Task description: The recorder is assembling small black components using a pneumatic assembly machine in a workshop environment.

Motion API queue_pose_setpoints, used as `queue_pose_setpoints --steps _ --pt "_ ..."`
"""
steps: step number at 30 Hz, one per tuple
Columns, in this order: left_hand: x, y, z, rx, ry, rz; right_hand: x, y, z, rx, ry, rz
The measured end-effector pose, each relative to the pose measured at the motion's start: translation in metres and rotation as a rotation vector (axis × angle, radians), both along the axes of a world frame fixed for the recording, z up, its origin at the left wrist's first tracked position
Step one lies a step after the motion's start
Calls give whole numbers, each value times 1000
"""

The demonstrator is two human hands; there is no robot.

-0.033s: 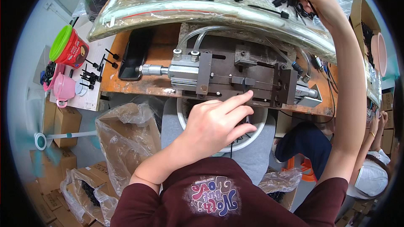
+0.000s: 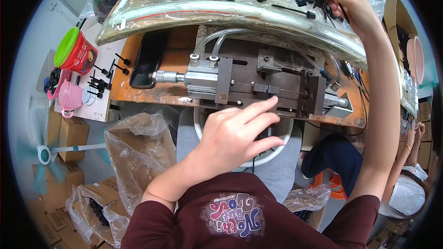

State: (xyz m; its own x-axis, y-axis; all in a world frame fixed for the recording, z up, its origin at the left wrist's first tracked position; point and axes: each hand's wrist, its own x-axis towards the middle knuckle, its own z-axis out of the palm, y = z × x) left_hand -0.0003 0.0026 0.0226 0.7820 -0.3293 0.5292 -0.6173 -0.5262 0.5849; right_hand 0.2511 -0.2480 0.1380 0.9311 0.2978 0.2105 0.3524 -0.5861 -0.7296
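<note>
We find black stemmed parts (image 2: pixel 311 15) heaped on the plastic-covered ledge (image 2: pixel 184 11), the right hand (image 2: pixel 354 5) curled among them; whether it grips one, we cannot tell. The left hand (image 2: pixel 233 131) parts its fingers at the near edge of the metal fixture (image 2: pixel 290 81); any hold beneath is hidden. We judge each part light, stiff and smooth, best taken by its blocky head, not its slender stem.

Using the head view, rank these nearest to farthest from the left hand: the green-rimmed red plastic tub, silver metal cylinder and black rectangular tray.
1. Silver metal cylinder: ahead and left of the left hand.
2. Black rectangular tray: farther left, on the orange bench.
3. Green-rimmed red plastic tub: farthest left.
</note>
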Motion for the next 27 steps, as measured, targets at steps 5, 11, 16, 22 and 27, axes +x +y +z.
queue_pose_setpoints --steps 5,11,16,22,27 --pt "23 16 20 -151 -228 213 -104 46 -11 377 296 92" --pt "20 18 23 -500 264 -78 -162 53 -55 633 688 188" --pt "0 19 12 -375 148 -55 -167 38 -68 730 520 18" --pt "-3 -4 -27 -64 -4 88 -185 38 -71 767 447 -102" --pt "1 -12 -39 198 -135 148 -197 32 -74 776 475 -38"
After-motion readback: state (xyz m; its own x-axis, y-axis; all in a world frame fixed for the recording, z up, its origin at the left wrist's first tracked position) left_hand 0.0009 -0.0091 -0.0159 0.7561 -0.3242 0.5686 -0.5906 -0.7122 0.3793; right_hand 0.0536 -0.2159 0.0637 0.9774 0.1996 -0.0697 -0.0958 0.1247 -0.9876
